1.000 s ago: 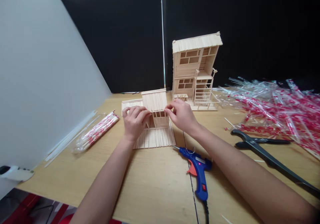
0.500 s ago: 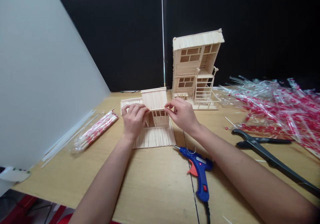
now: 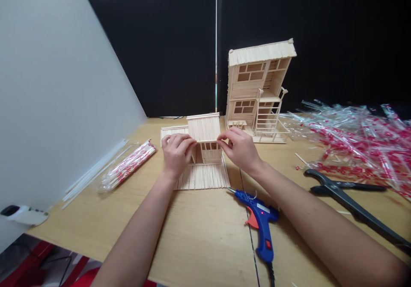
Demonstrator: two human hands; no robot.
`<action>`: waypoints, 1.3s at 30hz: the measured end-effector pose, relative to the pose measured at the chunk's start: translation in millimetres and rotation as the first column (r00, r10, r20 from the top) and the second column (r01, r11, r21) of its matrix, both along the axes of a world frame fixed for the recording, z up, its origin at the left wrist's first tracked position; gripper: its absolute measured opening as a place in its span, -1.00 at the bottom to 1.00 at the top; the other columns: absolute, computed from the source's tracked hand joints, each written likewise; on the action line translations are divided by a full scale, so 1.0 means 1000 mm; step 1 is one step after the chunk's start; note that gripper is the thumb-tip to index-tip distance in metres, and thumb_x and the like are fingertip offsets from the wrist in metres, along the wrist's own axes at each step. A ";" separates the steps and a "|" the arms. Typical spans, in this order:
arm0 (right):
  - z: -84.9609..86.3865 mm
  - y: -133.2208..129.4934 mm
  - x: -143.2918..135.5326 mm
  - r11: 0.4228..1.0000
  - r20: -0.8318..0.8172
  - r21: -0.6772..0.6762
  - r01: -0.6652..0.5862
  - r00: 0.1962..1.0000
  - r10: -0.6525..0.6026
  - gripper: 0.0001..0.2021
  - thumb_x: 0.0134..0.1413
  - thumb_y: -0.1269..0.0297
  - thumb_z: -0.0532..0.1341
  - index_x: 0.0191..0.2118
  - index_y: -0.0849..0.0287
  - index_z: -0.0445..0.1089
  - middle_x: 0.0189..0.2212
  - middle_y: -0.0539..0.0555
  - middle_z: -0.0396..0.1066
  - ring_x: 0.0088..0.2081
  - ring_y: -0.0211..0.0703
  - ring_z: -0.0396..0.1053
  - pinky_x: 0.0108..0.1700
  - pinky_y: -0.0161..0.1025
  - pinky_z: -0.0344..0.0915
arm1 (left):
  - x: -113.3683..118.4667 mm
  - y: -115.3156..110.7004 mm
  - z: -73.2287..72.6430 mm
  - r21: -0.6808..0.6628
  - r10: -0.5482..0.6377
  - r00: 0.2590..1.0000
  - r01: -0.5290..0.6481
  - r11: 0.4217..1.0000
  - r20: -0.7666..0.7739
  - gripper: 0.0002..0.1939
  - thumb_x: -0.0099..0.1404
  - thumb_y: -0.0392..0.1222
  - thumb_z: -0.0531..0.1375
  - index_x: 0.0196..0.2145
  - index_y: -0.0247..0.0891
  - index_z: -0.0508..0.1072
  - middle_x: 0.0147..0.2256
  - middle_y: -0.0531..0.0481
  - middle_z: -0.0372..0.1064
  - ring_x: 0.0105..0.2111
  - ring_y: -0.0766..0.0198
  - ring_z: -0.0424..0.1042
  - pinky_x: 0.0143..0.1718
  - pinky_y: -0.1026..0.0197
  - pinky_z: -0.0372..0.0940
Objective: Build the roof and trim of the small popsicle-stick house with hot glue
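You have bare tabletop [image 3: 199, 231] near you. The glue gun [image 3: 260, 229] blocks the right, and the tall stick house [image 3: 257, 90] stands behind.

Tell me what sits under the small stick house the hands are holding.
Under the small stick house lies a flat stick platform resting on the wooden table. The left hand and right hand cover its side edges; the table beneath the platform is hidden.

evenly and softly lit from above, sharp at centre, wide-angle bending at edges, faint shadows under the arms.
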State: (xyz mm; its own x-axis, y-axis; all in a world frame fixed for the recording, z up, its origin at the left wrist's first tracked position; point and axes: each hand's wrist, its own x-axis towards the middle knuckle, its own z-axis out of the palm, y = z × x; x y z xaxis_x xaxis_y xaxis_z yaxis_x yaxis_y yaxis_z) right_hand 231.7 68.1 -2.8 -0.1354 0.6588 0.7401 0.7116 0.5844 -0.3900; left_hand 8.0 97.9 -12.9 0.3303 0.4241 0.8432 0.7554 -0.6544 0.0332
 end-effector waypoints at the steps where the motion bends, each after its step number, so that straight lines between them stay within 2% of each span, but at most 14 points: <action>1: 0.000 0.000 0.000 1.000 -0.001 0.005 -0.002 1.000 0.002 -0.93 0.17 0.40 0.22 -0.35 0.17 0.43 -0.38 0.05 0.39 -0.40 -0.20 0.31 -0.31 -0.22 0.22 | -0.001 -0.001 0.001 -0.006 0.001 1.000 -0.001 1.000 0.010 -0.95 0.32 -0.20 0.22 -0.29 -0.10 0.51 -0.23 0.02 0.52 -0.17 0.17 0.44 0.05 -0.03 0.05; 8: 0.000 0.000 -0.001 1.000 0.007 0.020 -0.002 1.000 0.002 -0.92 0.16 0.43 0.21 -0.35 0.16 0.42 -0.39 0.06 0.39 -0.39 -0.18 0.30 -0.30 -0.21 0.22 | -0.004 -0.003 0.000 -0.036 0.045 0.998 -0.043 0.998 0.054 -0.96 0.30 -0.16 0.25 -0.31 -0.12 0.51 -0.23 -0.02 0.52 -0.15 0.13 0.45 0.03 -0.03 0.08; 17: -0.001 -0.001 -0.004 1.000 0.030 0.014 0.014 0.999 -0.014 -0.92 0.17 0.43 0.20 -0.35 0.18 0.42 -0.38 0.06 0.39 -0.39 -0.19 0.31 -0.30 -0.22 0.23 | -0.005 -0.005 -0.002 -0.010 0.011 0.994 -0.010 1.000 0.105 -0.95 0.32 -0.20 0.23 -0.28 -0.14 0.51 -0.21 -0.01 0.53 -0.12 0.15 0.45 0.04 0.00 0.11; 24: -0.001 -0.001 -0.004 1.000 0.029 0.012 0.016 0.999 -0.016 -0.91 0.19 0.41 0.20 -0.34 0.18 0.43 -0.37 0.06 0.39 -0.40 -0.20 0.30 -0.31 -0.23 0.23 | 0.001 -0.006 -0.001 -0.047 0.060 0.994 -0.056 0.997 0.093 -0.95 0.31 -0.18 0.24 -0.32 -0.14 0.51 -0.22 -0.03 0.51 -0.14 0.13 0.43 0.01 -0.01 0.12; 27: -0.001 -0.001 -0.003 1.000 0.015 0.009 0.006 1.000 -0.006 -0.92 0.16 0.44 0.21 -0.35 0.18 0.43 -0.39 0.05 0.39 -0.41 -0.20 0.30 -0.30 -0.23 0.23 | 0.001 -0.006 0.000 -0.032 0.047 0.995 -0.044 0.999 0.091 -0.96 0.30 -0.18 0.25 -0.32 -0.14 0.50 -0.22 -0.02 0.50 -0.14 0.14 0.42 0.01 0.00 0.12; 31: 0.001 0.000 -0.003 1.000 -0.048 -0.027 0.002 0.999 -0.003 -0.93 0.11 0.45 0.26 -0.38 0.17 0.46 -0.44 0.02 0.40 -0.42 -0.21 0.30 -0.31 -0.23 0.22 | 0.000 -0.006 -0.001 -0.008 0.030 0.995 -0.029 1.000 0.092 -0.98 0.29 -0.20 0.26 -0.32 -0.14 0.50 -0.23 0.01 0.49 -0.15 0.17 0.42 0.00 0.01 0.11; 35: 0.004 0.000 -0.004 0.993 -0.158 -0.121 0.004 0.987 -0.023 -0.94 0.07 0.41 0.31 -0.41 0.17 0.49 -0.46 0.00 0.43 -0.50 -0.26 0.27 -0.37 -0.24 0.20 | 0.000 -0.006 -0.001 -0.015 0.032 0.995 -0.030 0.999 0.098 -0.98 0.29 -0.20 0.26 -0.33 -0.14 0.51 -0.23 0.01 0.50 -0.15 0.16 0.41 0.00 0.01 0.11; 39: 0.006 0.000 -0.003 0.975 -0.273 -0.215 -0.047 0.962 -0.014 -0.96 0.05 0.37 0.32 -0.41 0.17 0.51 -0.48 0.01 0.48 -0.52 -0.26 0.30 -0.43 -0.25 0.21 | 0.000 -0.006 -0.001 -0.015 0.029 0.994 -0.027 1.000 0.105 -0.97 0.29 -0.20 0.25 -0.33 -0.14 0.51 -0.23 0.01 0.50 -0.14 0.15 0.42 0.00 0.01 0.11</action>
State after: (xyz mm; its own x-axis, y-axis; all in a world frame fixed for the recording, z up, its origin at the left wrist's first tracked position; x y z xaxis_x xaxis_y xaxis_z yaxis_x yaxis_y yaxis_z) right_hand 228.7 68.5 3.3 0.0382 0.8073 0.5889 0.5519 0.4742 -0.6859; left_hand 7.9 92.3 -13.9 0.2280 0.4438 0.8667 0.7652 -0.6321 0.1224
